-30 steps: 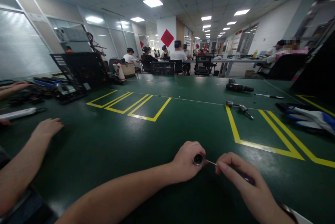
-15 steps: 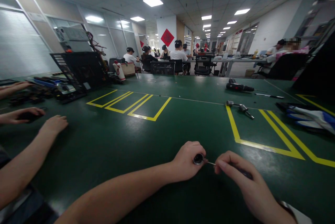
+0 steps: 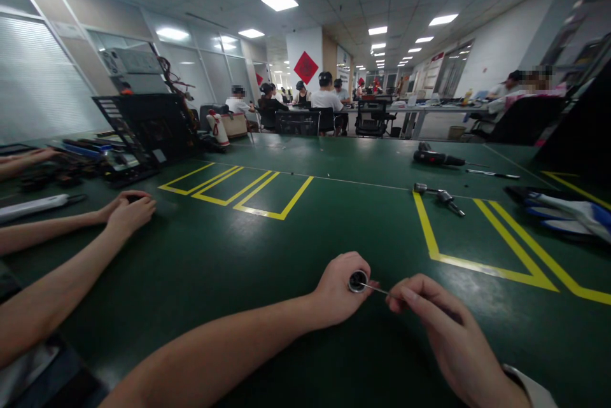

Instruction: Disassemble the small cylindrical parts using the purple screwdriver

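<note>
My left hand (image 3: 341, 290) is closed around a short metal cylinder (image 3: 358, 281). Its round open end, with a shiny rim and dark inside, faces me; the rest is hidden in the fist. My right hand (image 3: 434, 312) pinches a tool with a thin metal shaft (image 3: 377, 289). Its tip reaches into the cylinder's opening, while the handle is covered by my fingers. Both hands are just above the green table (image 3: 267, 255), near its front edge.
A metal jointed tool (image 3: 439, 196) and a black power screwdriver (image 3: 436, 157) lie ahead on the right, near blue-and-white gloves (image 3: 568, 214). Yellow tape (image 3: 491, 266) marks the tabletop. At left, a co-worker's hands (image 3: 131, 211) hold something dark beside a black metal frame (image 3: 153, 128).
My right hand has moved slightly left, bringing the shaft's tip into the cylinder's opening. The cylinder has turned more toward me. The co-worker's hands have come together, farther right.
</note>
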`<state>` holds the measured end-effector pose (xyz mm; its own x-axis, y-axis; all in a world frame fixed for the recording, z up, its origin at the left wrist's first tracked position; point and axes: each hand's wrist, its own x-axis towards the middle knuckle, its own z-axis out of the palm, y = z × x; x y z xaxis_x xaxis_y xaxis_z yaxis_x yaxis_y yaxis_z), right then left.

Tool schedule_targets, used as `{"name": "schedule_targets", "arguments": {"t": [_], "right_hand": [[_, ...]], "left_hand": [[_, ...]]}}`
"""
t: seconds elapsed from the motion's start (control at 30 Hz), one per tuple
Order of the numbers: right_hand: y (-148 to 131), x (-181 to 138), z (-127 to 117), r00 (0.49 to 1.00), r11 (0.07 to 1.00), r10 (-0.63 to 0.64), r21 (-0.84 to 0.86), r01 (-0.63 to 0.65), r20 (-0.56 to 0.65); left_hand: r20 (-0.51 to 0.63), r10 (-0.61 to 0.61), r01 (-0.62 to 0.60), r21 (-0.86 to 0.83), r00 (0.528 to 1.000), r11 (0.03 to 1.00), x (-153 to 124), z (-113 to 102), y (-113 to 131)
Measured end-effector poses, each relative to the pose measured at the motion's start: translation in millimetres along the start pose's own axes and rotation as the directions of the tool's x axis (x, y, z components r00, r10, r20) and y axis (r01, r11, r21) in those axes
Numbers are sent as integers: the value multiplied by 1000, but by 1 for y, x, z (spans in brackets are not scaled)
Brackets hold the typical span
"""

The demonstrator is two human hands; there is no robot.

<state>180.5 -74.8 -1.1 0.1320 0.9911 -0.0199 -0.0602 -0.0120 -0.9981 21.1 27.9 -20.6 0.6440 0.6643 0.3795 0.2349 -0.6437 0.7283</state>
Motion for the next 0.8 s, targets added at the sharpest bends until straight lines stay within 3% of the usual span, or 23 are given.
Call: {"name": "schedule_targets", "arguments": {"t": [0.2, 0.33, 0.43, 0.57, 0.8], "right_hand": [[-1, -5, 1, 989, 951, -130, -275, 144, 69], [-5, -8, 3, 979, 920, -155, -340, 193, 136], [-5, -5, 1, 987, 954, -110, -266, 138, 120], [-3, 2, 1, 999, 999, 31, -27, -30, 26], [1, 5, 5, 990, 964, 134, 227, -139, 38]], "left_hand": [[48, 5, -9, 71, 999, 997, -1, 0, 0], [73, 2, -10, 98, 997, 995, -1, 1, 0], [74, 11, -17, 88, 997, 996, -1, 0, 0], [49, 20, -23, 57, 999, 998, 0, -1, 0], [39, -1, -1, 52, 999, 999, 0, 0, -2]]}}
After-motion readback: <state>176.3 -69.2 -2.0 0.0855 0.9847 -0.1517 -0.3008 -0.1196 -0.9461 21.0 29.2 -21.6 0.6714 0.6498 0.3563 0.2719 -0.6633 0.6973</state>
